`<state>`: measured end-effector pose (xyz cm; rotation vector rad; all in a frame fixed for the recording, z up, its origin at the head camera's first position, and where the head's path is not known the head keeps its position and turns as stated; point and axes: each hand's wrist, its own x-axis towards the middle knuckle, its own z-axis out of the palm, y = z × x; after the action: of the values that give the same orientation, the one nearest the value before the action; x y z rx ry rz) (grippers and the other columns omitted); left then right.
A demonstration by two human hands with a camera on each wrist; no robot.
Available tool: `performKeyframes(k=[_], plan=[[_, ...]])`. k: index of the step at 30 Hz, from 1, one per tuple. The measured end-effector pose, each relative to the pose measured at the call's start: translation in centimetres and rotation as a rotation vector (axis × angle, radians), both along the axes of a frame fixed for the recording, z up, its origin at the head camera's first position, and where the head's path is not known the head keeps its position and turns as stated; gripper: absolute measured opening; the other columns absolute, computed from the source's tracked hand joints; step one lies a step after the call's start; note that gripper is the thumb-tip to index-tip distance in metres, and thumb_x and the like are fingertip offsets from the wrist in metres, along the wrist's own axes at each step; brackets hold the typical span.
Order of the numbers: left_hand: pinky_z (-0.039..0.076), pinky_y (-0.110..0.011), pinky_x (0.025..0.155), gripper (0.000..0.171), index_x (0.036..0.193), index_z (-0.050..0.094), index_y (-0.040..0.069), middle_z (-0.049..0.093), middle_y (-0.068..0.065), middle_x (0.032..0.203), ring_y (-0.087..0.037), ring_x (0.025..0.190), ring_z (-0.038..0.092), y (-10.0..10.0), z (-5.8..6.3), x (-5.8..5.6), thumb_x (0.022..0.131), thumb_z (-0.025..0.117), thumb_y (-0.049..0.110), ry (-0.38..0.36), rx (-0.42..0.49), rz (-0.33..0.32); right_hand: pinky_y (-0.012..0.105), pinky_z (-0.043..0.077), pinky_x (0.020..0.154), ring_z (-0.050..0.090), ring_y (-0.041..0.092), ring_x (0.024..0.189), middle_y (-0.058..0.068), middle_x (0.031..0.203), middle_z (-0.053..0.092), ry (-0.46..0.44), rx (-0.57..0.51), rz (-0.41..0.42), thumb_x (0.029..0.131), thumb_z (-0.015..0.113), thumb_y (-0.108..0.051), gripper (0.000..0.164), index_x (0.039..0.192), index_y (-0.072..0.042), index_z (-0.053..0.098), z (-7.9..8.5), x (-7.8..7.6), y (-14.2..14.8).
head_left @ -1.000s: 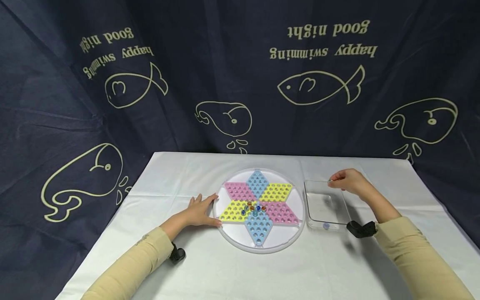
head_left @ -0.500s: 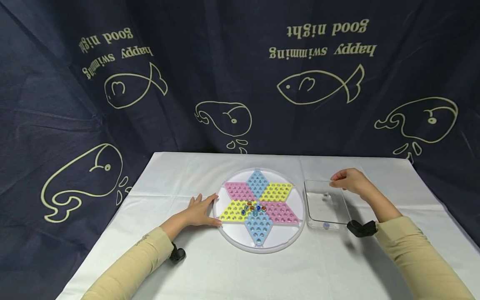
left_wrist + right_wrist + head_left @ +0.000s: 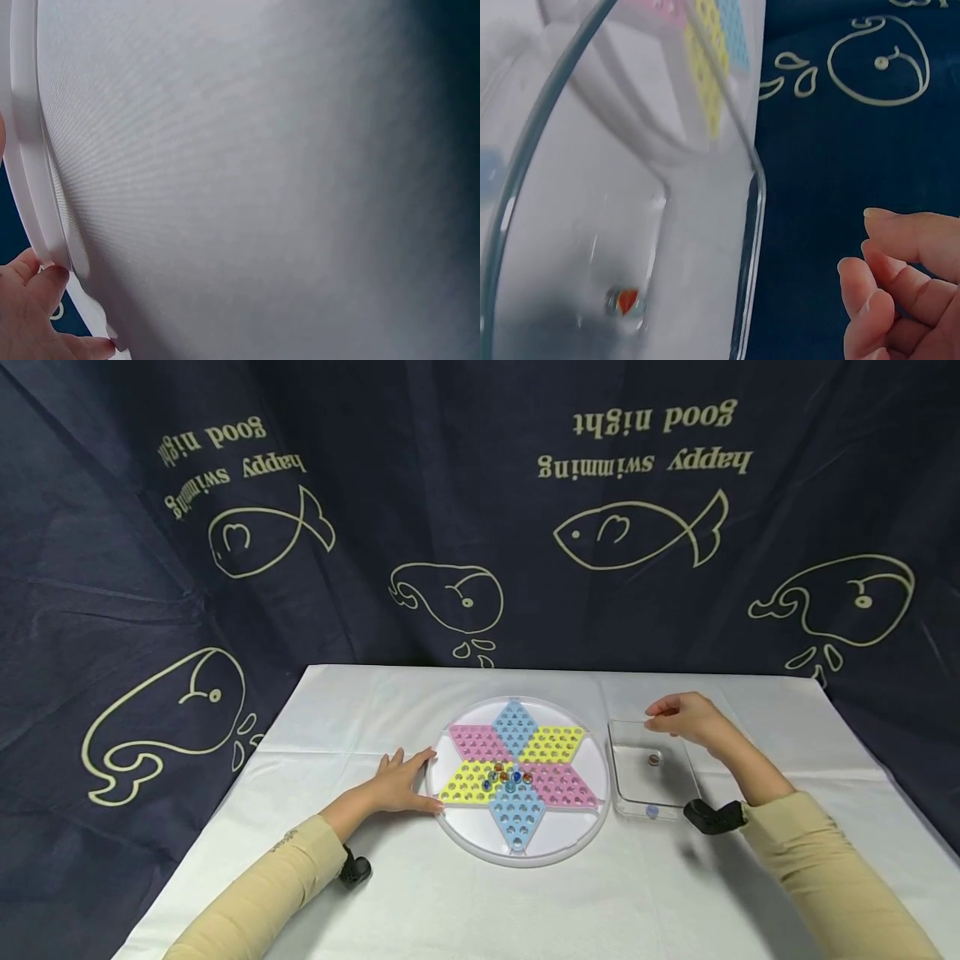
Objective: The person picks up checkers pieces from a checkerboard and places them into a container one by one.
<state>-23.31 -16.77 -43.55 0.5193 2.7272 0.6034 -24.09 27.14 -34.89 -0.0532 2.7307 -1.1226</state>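
My left hand (image 3: 397,783) touches the left rim of a round white Chinese checkers board (image 3: 465,839), its thumb and fingers spread. In the left wrist view, fingertips (image 3: 49,279) meet the board's pale rim. Several glass marbles (image 3: 504,776) sit around the middle of the star. Above the far side of a clear plastic box (image 3: 621,807) hovers my right hand (image 3: 686,718). Its fingers are loosely bent and hold nothing in the right wrist view. A clear marble with an orange core (image 3: 625,301) lies on the box floor.
The box stands just right of the board on a white tablecloth (image 3: 420,902). A bluish round spot (image 3: 652,812) shows at the box's near side. Behind the table hangs a dark blue curtain (image 3: 480,510) with fish and whale drawings.
A marble has dropped from my right fingertips into the box: blurred half a second ago, it now shows distinctly inside. The right hand has shifted slightly left. My left hand stays put.
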Motion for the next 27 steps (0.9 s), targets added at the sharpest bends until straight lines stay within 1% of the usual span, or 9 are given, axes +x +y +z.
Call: performKeyframes(k=[3, 7, 12, 16, 20, 27], plan=[[0.001, -0.061, 0.108, 0.1, 0.144, 0.025, 0.005, 0.031, -0.023, 0.144, -0.051, 0.133, 0.009, 0.0, 0.1, 0.0, 0.069, 0.074, 0.05, 0.001, 0.0, -0.002, 0.028, 0.048, 0.07, 0.056, 0.024, 0.086, 0.011, 0.095, 0.062, 0.009, -0.002, 0.021, 0.084, 0.063, -0.019, 0.041, 0.112, 0.009, 0.056, 0.2, 0.1, -1.0], [0.001, -0.061, 0.108, 0.099, 0.143, 0.026, 0.004, 0.031, -0.023, 0.144, -0.051, 0.133, 0.01, 0.1, 0.3, 0.1, 0.069, 0.074, 0.05, 0.007, 0.004, -0.004, 0.027, 0.047, 0.068, 0.057, 0.027, 0.087, 0.01, 0.094, 0.062, 0.015, 0.008, 0.049, 0.085, 0.062, -0.018, 0.038, 0.112, 0.009, 0.057, 0.4, 0.1, -2.5], [0.001, -0.06, 0.108, 0.099, 0.143, 0.026, 0.004, 0.03, -0.023, 0.145, -0.051, 0.133, 0.01, 0.1, 0.3, 0.2, 0.069, 0.074, 0.05, 0.004, 0.005, -0.004, 0.026, 0.046, 0.064, 0.055, 0.022, 0.081, 0.009, 0.089, 0.06, 0.019, -0.01, 0.065, 0.084, 0.062, -0.015, 0.035, 0.11, 0.008, 0.058, 0.4, 0.0, -4.5], [0.001, -0.06, 0.108, 0.099, 0.143, 0.025, 0.004, 0.03, -0.023, 0.144, -0.051, 0.134, 0.009, 0.1, 0.3, 0.2, 0.069, 0.074, 0.049, 0.001, 0.006, -0.001, 0.025, 0.045, 0.062, 0.052, 0.017, 0.076, 0.007, 0.086, 0.058, 0.027, -0.026, 0.065, 0.083, 0.063, -0.015, 0.034, 0.11, 0.007, 0.06, 0.1, -0.1, -5.8], [0.001, -0.06, 0.108, 0.099, 0.143, 0.025, 0.005, 0.03, -0.022, 0.145, -0.051, 0.134, 0.009, 0.0, 0.3, 0.1, 0.069, 0.074, 0.05, 0.004, 0.003, -0.002, 0.027, 0.044, 0.062, 0.05, 0.018, 0.077, 0.007, 0.087, 0.057, 0.029, -0.043, 0.073, 0.083, 0.063, -0.016, 0.035, 0.11, 0.005, 0.06, -0.3, -0.1, -7.0], [0.0, -0.06, 0.108, 0.098, 0.143, 0.025, 0.005, 0.031, -0.022, 0.144, -0.051, 0.134, 0.009, 0.0, 0.3, 0.1, 0.07, 0.074, 0.049, 0.001, 0.004, -0.005, 0.031, 0.045, 0.064, 0.049, 0.017, 0.073, 0.006, 0.084, 0.057, 0.02, -0.11, 0.123, 0.082, 0.063, -0.013, 0.034, 0.109, 0.006, 0.06, -1.3, -0.2, -8.8]])
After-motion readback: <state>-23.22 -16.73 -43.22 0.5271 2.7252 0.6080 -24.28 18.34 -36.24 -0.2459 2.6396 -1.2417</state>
